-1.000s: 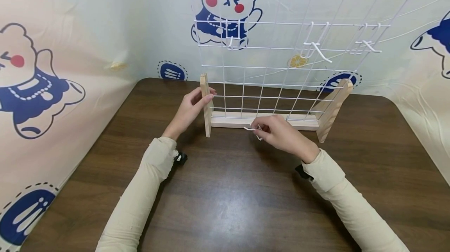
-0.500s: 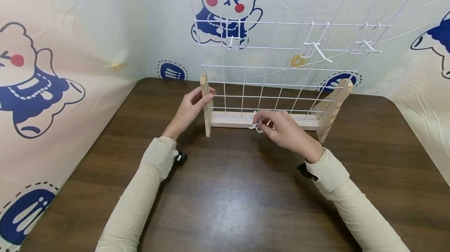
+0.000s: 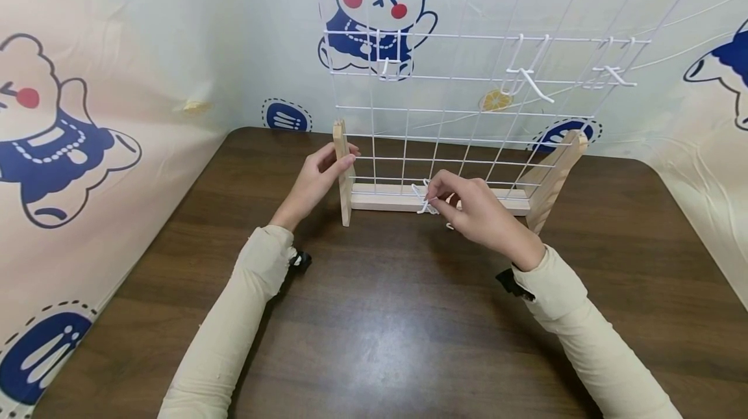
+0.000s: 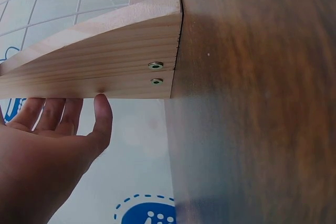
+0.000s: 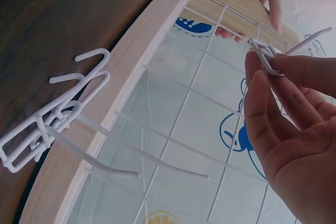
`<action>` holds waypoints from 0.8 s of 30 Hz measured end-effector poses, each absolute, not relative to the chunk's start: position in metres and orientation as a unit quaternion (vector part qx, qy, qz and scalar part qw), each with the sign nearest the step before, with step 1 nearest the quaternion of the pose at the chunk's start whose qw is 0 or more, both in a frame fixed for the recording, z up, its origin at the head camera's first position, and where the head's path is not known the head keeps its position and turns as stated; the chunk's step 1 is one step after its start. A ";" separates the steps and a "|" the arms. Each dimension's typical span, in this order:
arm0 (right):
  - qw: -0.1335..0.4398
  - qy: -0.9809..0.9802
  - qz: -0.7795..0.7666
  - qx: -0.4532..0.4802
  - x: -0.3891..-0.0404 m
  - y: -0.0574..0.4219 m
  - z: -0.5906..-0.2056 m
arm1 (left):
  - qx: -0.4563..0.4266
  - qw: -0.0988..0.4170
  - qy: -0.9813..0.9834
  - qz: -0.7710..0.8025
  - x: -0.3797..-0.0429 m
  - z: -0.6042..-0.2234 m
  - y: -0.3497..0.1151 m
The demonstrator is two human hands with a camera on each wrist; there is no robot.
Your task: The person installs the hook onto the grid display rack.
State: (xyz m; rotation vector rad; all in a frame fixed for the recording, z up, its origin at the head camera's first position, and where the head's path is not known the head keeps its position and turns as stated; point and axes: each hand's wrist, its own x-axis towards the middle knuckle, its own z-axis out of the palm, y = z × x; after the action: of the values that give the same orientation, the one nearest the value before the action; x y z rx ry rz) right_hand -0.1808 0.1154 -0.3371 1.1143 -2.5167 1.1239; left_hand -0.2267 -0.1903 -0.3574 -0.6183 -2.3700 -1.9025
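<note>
My left hand (image 3: 315, 175) holds the left wooden side panel (image 3: 345, 201) of a wire grid rack, thumb in front and fingers reaching behind. In the left wrist view, the thumb and fingers meet the edge of this panel (image 4: 105, 61). Between the thumb and fingers of my right hand (image 3: 476, 211) a white wire hook (image 3: 423, 193) is pinched, just in front of the base beam. The right wrist view shows the pinched hook (image 5: 266, 59) with its prong sticking out. Loose white hooks (image 5: 52, 116) lie together beside the base; in the head view my right hand mostly hides them.
Three white hooks hang high on the white grid (image 3: 444, 110): a left one (image 3: 386, 68), a middle one (image 3: 526, 75) and a right one (image 3: 609, 73). The rack stands on a dark wooden table (image 3: 374, 315), with a patterned cloth backdrop (image 3: 245, 29) behind.
My right hand has shifted slightly back and right, turning the pinched hook. An end of a loose hook now shows below that hand. My left hand stays at the side panel.
</note>
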 end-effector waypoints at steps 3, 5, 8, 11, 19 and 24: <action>0.088 -0.839 0.382 0.378 -0.182 0.116 -0.338 | -0.198 0.019 -0.763 -0.615 -0.227 -0.357 -0.190; 0.088 -0.836 0.388 0.377 -0.181 0.116 -0.337 | -0.198 0.018 -0.764 -0.614 -0.227 -0.357 -0.190; 0.080 -0.833 0.404 0.369 -0.180 0.114 -0.335 | -0.197 0.018 -0.766 -0.612 -0.226 -0.357 -0.191; 0.068 -0.827 0.429 0.356 -0.174 0.112 -0.330 | -0.200 0.018 -0.765 -0.612 -0.226 -0.356 -0.191; 0.073 -0.811 0.461 0.352 -0.163 0.103 -0.317 | -0.199 0.022 -0.766 -0.611 -0.227 -0.356 -0.191; 0.096 -0.804 0.470 0.352 -0.165 0.099 -0.314 | -0.193 0.019 -0.767 -0.612 -0.226 -0.356 -0.191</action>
State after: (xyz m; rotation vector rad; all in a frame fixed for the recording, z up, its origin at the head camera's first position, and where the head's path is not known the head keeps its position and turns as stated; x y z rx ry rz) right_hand -0.1647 0.0985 -0.3138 1.0425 -2.3816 1.3927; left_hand -0.2260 -0.1905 -0.3564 -0.5981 -2.3816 -1.8994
